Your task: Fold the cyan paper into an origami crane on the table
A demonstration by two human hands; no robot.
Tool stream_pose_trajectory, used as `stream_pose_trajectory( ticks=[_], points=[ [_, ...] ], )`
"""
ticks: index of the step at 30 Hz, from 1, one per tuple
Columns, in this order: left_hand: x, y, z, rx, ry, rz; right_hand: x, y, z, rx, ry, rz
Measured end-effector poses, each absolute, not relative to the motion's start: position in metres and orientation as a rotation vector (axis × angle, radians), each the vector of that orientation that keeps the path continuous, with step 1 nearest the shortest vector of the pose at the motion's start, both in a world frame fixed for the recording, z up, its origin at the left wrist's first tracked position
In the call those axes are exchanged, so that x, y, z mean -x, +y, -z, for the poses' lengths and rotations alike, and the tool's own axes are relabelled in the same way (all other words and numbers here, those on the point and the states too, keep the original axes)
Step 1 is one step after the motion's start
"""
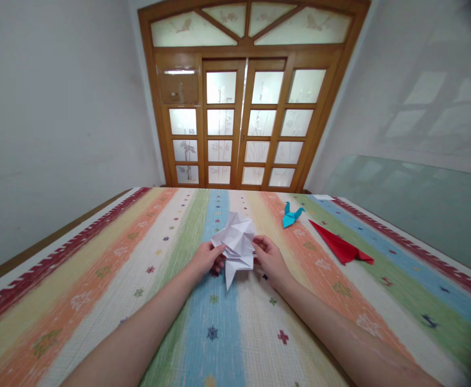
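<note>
You hold the white paper model (237, 244) between both hands, just above the striped cloth (98, 279). Your left hand (207, 259) pinches its left edge, thumb on top and fingers curled beneath; your right hand (271, 258) pinches the right edge the same way, fingertips pressed together on a flap. The model sits directly between the two grips, its long point hanging down toward you, below your thumbs.

To work this fold well, keep both pinches close to the crease, not out at the flap tips, so the layers cannot slide. Hold one side steady as the anchor and let the other do the moving. Ease the paper; do not tug, since a stack of thin layers tears at its corners first. Set each crease against the table if your fingers alone leave it soft.

The paper is thin, matte and crisp, already faceted by many sharp creases into angular planes. The cloth beneath is coarse woven fabric in pastel bands with small stitched motifs, soft enough to give under pressure.

Beyond your right grip, well apart, stands a small blue paper crane (290, 215), and nearer to the right lies a flat red folded paper (340, 246), a long pointed shape.
</note>
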State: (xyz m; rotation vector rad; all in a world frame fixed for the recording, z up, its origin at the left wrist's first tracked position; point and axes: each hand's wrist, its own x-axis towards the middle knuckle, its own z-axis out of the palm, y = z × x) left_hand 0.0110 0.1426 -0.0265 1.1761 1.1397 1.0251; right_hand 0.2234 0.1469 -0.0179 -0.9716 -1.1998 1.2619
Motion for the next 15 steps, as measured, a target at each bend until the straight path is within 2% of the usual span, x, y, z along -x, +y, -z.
stream_pose_trajectory(
  ticks=[8, 15],
  points=[
    [-0.0097, 0.1438, 0.0216, -1.046, 1.082, -1.210, -0.2166, 0.1366, 0.0139, 1.025, -1.305, -1.438],
    [-0.0057, 0.1468, 0.0225, -0.983, 1.022, -1.214, -0.2176, 0.1376, 0.0160, 1.038, -1.333, -1.413]
  ],
)
